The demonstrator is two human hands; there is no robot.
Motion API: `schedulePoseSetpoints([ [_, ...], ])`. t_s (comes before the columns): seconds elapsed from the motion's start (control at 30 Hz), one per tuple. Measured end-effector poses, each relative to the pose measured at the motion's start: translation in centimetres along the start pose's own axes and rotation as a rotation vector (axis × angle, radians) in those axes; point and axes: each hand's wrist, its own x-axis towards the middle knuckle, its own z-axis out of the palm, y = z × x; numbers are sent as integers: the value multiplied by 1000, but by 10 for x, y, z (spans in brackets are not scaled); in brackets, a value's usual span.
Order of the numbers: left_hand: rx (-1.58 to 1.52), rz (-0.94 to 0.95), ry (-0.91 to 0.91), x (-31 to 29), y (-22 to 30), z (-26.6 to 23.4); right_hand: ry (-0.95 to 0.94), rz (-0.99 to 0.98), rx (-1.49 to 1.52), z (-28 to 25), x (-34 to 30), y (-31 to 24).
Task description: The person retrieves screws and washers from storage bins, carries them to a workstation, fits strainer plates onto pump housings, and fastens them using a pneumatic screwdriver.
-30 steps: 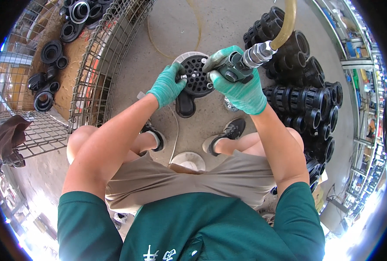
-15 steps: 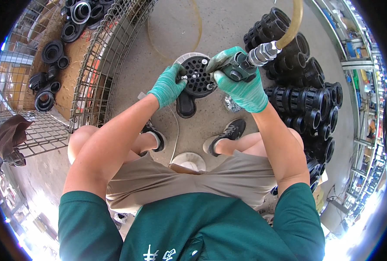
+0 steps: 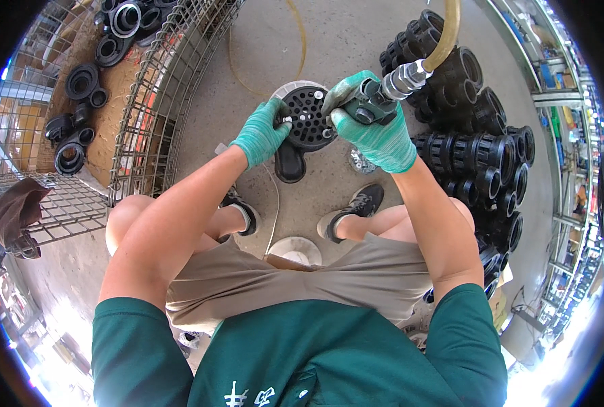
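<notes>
A black round part with a perforated face (image 3: 306, 126) and a rounded side arm (image 3: 289, 165) sits on a pale round support (image 3: 290, 87) between my feet. Several pale bolts stand in its face. My left hand (image 3: 262, 133), in a green glove, is closed on its left edge, with fingertips beside one bolt. In my right hand (image 3: 376, 132), also gloved, is a dark air tool (image 3: 368, 105). It lies at the right edge of the perforated face. A silver coupling (image 3: 405, 80) joins the tool to a yellowish hose (image 3: 445, 41). The tool's working tip is hidden by my fingers.
Stacked black ribbed fittings (image 3: 470, 156) stand close on my right. At left, a wire cage (image 3: 154, 102) holds more black parts (image 3: 81, 81) on cardboard. A small dish of metal hardware (image 3: 361, 161) rests near my right shoe. A white cord (image 3: 275, 203) runs along the floor.
The air tool, coupling and hose have shifted slightly left, and my right hand moved a little with them. My left hand and the black perforated part stay put.
</notes>
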Motion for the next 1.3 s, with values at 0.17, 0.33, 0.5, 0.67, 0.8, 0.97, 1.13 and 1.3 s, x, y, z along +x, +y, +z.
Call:
schedulePoseSetpoints([
  [0.17,-10,21,2,1,-1,0,-16,-30,20,-1,1,2],
  [0.33,95,91,112,1,-7,4,47,-58,51,4,7,-8],
  [0.5,567,450,170,-4,48,8,175,-151,-133,-22,10,-38],
  [0.67,546,463,58,-1,52,23,245,-95,-53,-31,13,-33],
  [0.8,578,406,-12,3,54,27,249,-94,51,-39,11,-29],
  [0.97,621,368,-72,5,62,26,257,-113,-34,-48,10,-29],
  [1.13,632,365,-59,7,64,27,291,-128,-38,-51,12,-29],
  [1.3,439,373,-9,16,60,22,316,-118,10,-53,12,-32],
])
